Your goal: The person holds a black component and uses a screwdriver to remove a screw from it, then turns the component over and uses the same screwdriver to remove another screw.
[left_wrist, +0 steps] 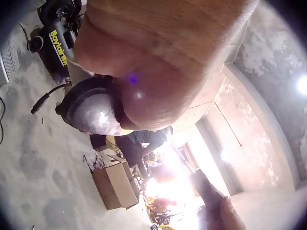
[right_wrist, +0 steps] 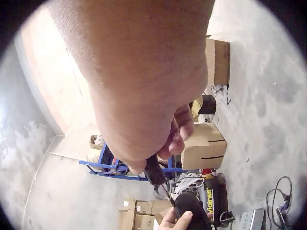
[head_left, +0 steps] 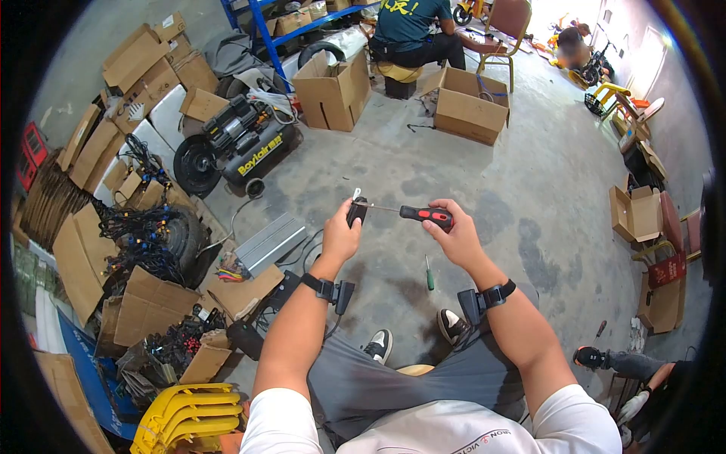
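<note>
My left hand (head_left: 342,236) grips a small black part (head_left: 357,213) with a silver metal tab at its top. In the left wrist view this part (left_wrist: 96,112) shows a black round rim and a shiny, lens-like silver face, much like a lamp. My right hand (head_left: 457,240) holds a screwdriver (head_left: 425,216) by its black and red handle. Its thin shaft points left, the tip right at the black part. From the right wrist, the screwdriver (right_wrist: 154,170) slants down toward the part (right_wrist: 188,205), with left fingertips around it.
A green-handled screwdriver (head_left: 429,278) lies on the floor before my shoes. On the left are an air compressor (head_left: 246,144), a silver finned box (head_left: 271,244), cables and cardboard. Open cartons (head_left: 473,106) stand ahead. A seated person (head_left: 412,30) is beyond; another person's arm and leg show lower right.
</note>
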{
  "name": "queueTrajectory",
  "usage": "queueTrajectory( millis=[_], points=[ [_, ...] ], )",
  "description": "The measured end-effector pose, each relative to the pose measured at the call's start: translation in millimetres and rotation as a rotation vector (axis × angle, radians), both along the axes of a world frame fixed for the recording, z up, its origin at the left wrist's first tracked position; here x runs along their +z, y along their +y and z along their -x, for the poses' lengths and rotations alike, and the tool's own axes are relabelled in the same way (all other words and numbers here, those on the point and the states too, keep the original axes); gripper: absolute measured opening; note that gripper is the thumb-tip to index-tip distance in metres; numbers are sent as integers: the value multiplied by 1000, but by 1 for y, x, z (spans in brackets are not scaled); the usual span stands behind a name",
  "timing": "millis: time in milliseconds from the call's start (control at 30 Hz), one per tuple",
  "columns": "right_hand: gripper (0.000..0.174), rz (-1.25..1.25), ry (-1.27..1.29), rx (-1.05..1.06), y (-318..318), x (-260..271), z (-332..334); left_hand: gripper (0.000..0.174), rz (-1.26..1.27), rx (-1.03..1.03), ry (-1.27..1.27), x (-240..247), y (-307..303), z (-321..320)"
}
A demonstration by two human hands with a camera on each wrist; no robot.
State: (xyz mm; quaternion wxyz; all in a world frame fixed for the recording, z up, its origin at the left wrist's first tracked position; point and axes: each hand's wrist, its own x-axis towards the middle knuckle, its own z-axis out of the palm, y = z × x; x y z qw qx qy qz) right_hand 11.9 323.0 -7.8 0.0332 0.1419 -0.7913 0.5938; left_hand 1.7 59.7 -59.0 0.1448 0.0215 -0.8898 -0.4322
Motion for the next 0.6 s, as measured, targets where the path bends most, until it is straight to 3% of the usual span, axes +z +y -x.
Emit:
queueTrajectory(
  millis=[233,333,433,600],
  points=[
    [40,-236,143,44,1,1,-1,50,168,40,-150,13,2,-7],
    [40,-130,8,61,-1,7,-7,50,179,70,-158,10,2,-7],
    [40,-155,94,151,3,-1,-3,52,184,65,-191,18,2,-11],
    [39,-176,59,99,1,2,-6,51,171,5,-202,7,4,-9]
  ],
)
